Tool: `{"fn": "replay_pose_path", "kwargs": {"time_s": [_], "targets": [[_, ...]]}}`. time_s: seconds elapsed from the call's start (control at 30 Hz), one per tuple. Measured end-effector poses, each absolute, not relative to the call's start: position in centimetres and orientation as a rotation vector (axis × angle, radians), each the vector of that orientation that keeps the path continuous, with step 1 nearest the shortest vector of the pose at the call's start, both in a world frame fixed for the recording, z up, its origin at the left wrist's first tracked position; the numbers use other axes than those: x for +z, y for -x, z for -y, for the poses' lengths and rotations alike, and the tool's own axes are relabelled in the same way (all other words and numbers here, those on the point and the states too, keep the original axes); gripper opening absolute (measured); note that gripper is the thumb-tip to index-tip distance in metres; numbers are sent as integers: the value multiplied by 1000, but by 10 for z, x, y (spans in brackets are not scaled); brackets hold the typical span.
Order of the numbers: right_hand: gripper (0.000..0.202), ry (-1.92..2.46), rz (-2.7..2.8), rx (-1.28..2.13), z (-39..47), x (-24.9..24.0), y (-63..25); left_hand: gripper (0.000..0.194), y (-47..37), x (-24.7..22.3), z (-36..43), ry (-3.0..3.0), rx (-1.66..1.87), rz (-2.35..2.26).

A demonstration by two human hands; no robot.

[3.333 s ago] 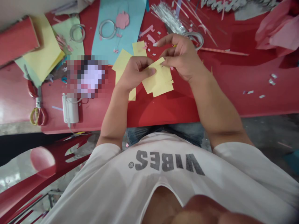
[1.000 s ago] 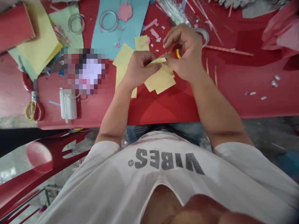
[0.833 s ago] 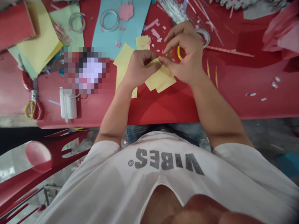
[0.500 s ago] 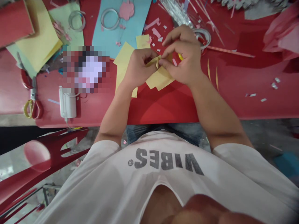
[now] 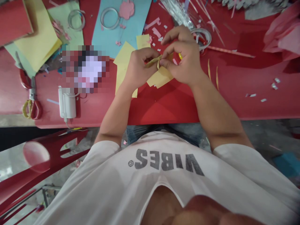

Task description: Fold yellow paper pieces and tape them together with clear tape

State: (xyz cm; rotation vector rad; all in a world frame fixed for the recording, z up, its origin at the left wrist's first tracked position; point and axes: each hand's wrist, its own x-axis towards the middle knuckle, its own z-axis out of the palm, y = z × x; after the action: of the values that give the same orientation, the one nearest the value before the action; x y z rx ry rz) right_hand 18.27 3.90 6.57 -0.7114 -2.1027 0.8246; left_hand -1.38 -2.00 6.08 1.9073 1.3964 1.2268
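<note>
My left hand (image 5: 140, 68) is closed on a small folded piece of yellow paper (image 5: 153, 61), with its thumb and fingers pinching one side. Thumb and forefinger of my right hand (image 5: 185, 57) pinch the other end of the same piece; its remaining fingers are raised and bent. Under my hands lie flat yellow paper pieces (image 5: 160, 78). Another yellow sheet (image 5: 123, 64) sits partly beneath my left hand and wrist, and a small yellow square (image 5: 143, 41) lies just beyond it. My fingers hide part of the folded piece.
Scissors (image 5: 32, 93) and a white power bank (image 5: 67, 104) lie on the left of the red table (image 5: 164, 109). Tape rolls (image 5: 109, 18), a blue sheet (image 5: 97, 37), pink scraps (image 5: 156, 32) and a pink striped stick (image 5: 231, 51) lie farther back.
My right hand has shifted slightly left and the folded yellow paper is turned a little between my fingers. Both hands keep their pinch.
</note>
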Motion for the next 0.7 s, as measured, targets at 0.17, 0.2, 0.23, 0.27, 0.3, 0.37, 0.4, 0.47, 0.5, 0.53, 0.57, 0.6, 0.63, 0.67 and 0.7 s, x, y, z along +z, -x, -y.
{"fn": "replay_pose_path", "kwargs": {"time_s": [0.17,0.2,0.23,0.27,0.3,0.37,0.4,0.47,0.5,0.53,0.57,0.6,0.63,0.67,0.7], "targets": [[17,724,2082,851,-35,70,-183,13,13,61,20,-1959,1225,-1403],[17,739,2084,850,-35,71,-183,13,13,60,19,-1963,1227,-1411],[18,768,2096,846,-34,71,-183,15,13,59,18,-1968,1233,-1421],[19,796,2106,837,-33,71,-183,17,13,57,17,-1974,1242,-1429],[19,811,2109,822,-33,71,-182,17,13,56,16,-1984,1246,-1430],[21,780,2091,775,-34,69,-181,14,14,54,14,-2013,1257,-1424],[22,745,2073,748,-34,67,-180,15,15,54,14,-2029,1260,-1426],[24,691,2052,706,-36,63,-178,19,15,54,13,-2069,1245,-1444],[25,680,2044,691,-36,62,-177,20,15,53,13,-2089,1246,-1455],[26,676,2040,683,-36,60,-176,20,16,53,12,-2104,1245,-1468],[26,674,2034,675,-37,59,-176,20,16,52,11,-2118,1245,-1474],[27,672,2023,668,-37,59,-175,19,16,52,11,-2130,1246,-1473],[28,671,2009,664,-37,58,-175,19,17,50,10,-2137,1249,-1470],[28,671,1997,665,-37,58,-174,18,17,49,9,-2143,1250,-1466],[29,671,1996,672,-37,58,-174,18,18,47,7,-2151,1249,-1461]]}}
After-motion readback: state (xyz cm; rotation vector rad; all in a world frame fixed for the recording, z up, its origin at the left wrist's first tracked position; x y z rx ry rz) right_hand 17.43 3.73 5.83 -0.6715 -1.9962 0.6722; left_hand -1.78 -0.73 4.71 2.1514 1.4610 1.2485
